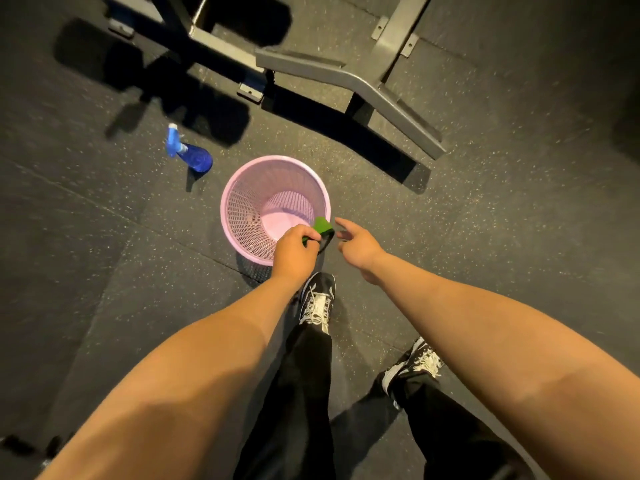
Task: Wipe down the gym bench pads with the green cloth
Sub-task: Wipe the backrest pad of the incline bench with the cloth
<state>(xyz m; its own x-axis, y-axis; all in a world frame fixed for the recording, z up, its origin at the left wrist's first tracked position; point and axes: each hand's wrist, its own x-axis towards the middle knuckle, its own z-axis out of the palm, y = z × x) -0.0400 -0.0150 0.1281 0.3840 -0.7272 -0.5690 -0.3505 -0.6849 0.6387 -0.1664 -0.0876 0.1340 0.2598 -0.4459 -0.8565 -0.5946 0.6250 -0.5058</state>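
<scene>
Forearms (207, 358) stretched over floor (104, 271). Left hand (294, 251) pinching cloth (320, 228) at basket (228, 188) near rim; right hand (356, 242) alongside, fingers loose, holding nothing. Spray bottle (188, 152), bench frame (363, 84) beyond. No pad in view, no wiping under way: probably all yet to do.

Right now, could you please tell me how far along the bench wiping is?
Done: nothing I can confirm; no pads are in view, only a grey metal frame. In hand: the left hand grips the green cloth at the rim of the pink basket, the right hand open beside it. The blue spray bottle sits on the floor, untouched. Left: likely the wiping, though I cannot tell.
</scene>
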